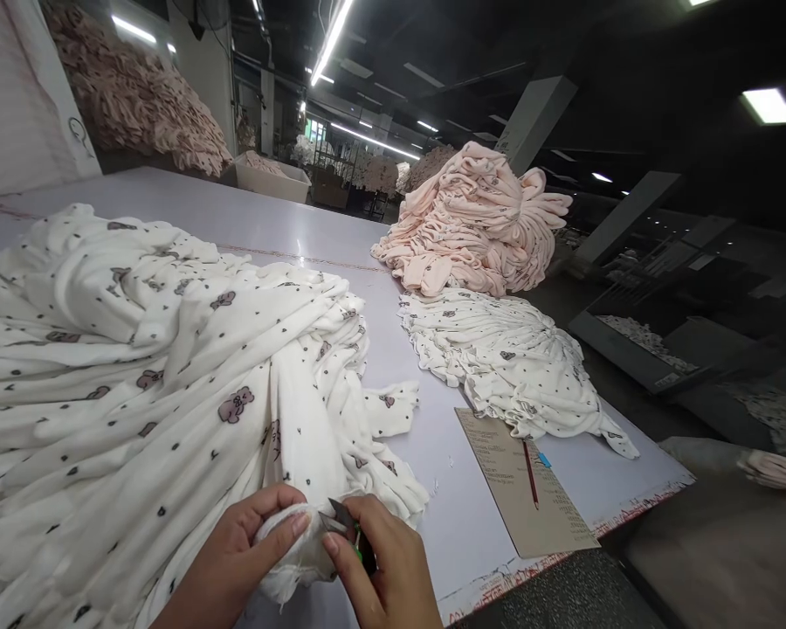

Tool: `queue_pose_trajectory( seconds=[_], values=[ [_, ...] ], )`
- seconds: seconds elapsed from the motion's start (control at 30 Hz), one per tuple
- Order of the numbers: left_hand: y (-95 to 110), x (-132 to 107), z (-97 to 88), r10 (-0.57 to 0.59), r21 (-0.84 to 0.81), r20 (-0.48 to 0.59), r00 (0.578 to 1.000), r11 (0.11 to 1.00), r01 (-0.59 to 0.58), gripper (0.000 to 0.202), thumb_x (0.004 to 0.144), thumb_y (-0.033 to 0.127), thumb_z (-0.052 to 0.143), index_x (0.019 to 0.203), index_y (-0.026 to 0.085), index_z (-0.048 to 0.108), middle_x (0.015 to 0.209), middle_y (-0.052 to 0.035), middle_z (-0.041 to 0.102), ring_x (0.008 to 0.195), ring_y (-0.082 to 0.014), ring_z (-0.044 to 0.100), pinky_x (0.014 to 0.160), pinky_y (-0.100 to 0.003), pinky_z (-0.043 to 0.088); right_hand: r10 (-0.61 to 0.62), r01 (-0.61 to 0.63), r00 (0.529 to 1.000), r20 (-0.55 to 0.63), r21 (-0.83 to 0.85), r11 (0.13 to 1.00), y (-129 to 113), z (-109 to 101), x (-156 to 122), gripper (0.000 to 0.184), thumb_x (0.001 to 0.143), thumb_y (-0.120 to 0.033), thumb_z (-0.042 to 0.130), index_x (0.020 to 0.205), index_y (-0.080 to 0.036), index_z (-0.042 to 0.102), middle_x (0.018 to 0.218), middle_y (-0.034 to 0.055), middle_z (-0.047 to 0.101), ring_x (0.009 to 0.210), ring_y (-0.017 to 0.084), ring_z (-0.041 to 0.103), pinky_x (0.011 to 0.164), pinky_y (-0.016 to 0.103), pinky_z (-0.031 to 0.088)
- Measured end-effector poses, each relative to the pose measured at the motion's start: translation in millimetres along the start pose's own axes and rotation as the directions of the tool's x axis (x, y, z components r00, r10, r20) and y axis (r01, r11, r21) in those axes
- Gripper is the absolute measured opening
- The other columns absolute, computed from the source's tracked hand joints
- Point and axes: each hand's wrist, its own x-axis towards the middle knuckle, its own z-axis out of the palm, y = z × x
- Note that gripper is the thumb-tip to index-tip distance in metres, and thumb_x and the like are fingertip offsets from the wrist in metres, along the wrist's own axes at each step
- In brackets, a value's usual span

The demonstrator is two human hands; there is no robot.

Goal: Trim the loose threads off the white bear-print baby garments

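Note:
A large heap of white fabric pieces (pixel 189 367), printed with brown bears and small dark dots, covers the left of the table. At the front, my left hand (pixel 249 542) pinches the edge of one white piece (pixel 298 546) between thumb and fingers. My right hand (pixel 386 559) is closed around small thread snips (pixel 341 517) with dark blades and a bit of green. The blades point left and lie at the cloth edge, close to my left thumb. My right palm hides most of the snips' handle.
A smaller white printed pile (pixel 504 349) lies to the right, with a pink pile (pixel 478 227) behind it. A written-on cardboard sheet (pixel 498 489) with a red pencil (pixel 531 476) lies near the table's right edge. A white bin (pixel 272 179) stands beyond the table.

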Motion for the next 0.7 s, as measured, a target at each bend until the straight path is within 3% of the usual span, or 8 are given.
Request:
queue_pose_trajectory(
  seconds=[0.23,0.47,0.6,0.7],
  values=[
    [1.3,-1.3,2.5,0.068,0.098,-0.071,0.995,0.993,-0.061,0.035,0.059,0.048,0.079,0.074,0.019,0.068,0.060,0.0047,0.063,0.058,-0.0108,0.050,0.056,-0.017,0.044,0.038,-0.038,0.999,0.014,-0.013,0.999,-0.5,1.3,0.8,0.023,0.091,-0.034,0.042,0.080,-0.020,0.056,0.064,-0.0002,0.055,0.053,0.014,0.051,0.048,0.022,0.031],
    [4.5,-0.6,7.5,-0.071,0.027,-0.083,0.994,0.997,0.073,0.042,0.052,0.051,0.081,0.074,0.018,0.067,0.062,0.0021,0.067,0.065,-0.0166,0.059,0.063,-0.022,0.048,0.032,-0.032,0.999,-0.018,-0.037,0.999,2.2,4.1,-3.1,0.025,0.088,-0.043,0.047,0.078,-0.021,0.055,0.066,-0.0014,0.054,0.054,0.013,0.054,0.047,0.022,0.030],
    [0.3,1.1,7.9,0.025,0.088,-0.092,0.995,0.996,-0.016,0.041,0.051,0.053,0.081,0.068,0.018,0.067,0.058,0.0032,0.064,0.059,-0.0128,0.054,0.058,-0.018,0.046,-0.017,0.007,0.999,-0.050,-0.193,0.981,3.7,9.2,-6.3,0.023,0.091,-0.038,0.043,0.080,-0.022,0.055,0.068,-0.0001,0.055,0.055,0.015,0.055,0.048,0.024,0.029],
    [-0.5,0.9,7.1,0.062,0.141,-0.102,0.993,0.989,-0.047,0.039,0.052,0.054,0.080,0.067,0.019,0.068,0.056,0.0045,0.062,0.059,-0.0120,0.051,0.058,-0.017,0.045,-0.025,0.019,0.999,-0.042,-0.149,0.989,3.3,10.0,-7.6,0.022,0.092,-0.034,0.041,0.080,-0.021,0.055,0.069,0.0004,0.055,0.058,0.016,0.055,0.050,0.024,0.031]
  ],
)
